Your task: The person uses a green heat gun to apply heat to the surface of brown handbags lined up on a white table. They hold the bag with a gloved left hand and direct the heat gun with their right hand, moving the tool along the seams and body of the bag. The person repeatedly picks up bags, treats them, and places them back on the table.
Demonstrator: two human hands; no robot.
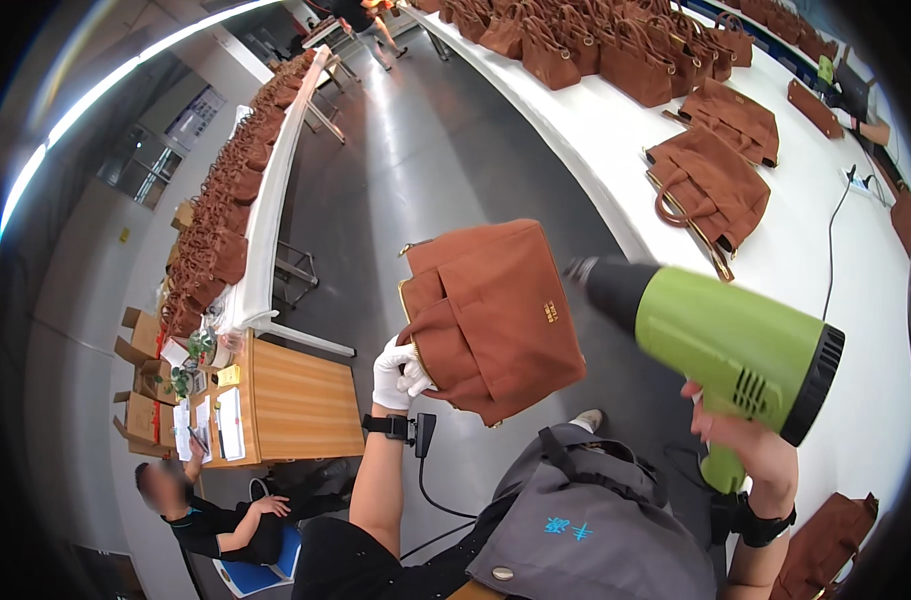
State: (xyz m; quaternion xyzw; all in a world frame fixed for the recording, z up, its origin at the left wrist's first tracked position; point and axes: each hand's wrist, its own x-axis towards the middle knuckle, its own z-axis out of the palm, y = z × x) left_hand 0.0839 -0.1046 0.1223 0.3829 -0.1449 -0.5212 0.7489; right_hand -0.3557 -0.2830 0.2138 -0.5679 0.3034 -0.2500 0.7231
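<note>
In a workshop with a shiny grey floor (455, 150), between a long white table (795, 260) on the right and a white-covered table (273, 205) on the left, both loaded with brown handbags. Nearer on the left, at a wood-grain desk (300, 400) with papers on top, seated on a blue chair: just a person in black (220, 530). Left of the desk, open brown cardboard boxes (140, 420).

Holding up over the aisle, clear of both tables, a brown soft-sided handbag (505, 310) with handles, gold zip and small gold emblem, tilted. Gripping it at its lower left with the white-gloved left hand (395, 378), fingers closed at the zip edge and handle; exact finger placement partly hidden. Wearing a black band (388, 427) on that wrist.

Gripping by its handle, in the bare right hand (740, 440), a bright green heat gun (725, 335) with vented black rear; fingers curled around, partly hidden. Pointing its black tapered nozzle (615, 290) at the handbag's right side, near, apart. Cannot tell if switched on.

On the white table, more brown bags (710, 190) lying flat beyond the gun.
</note>
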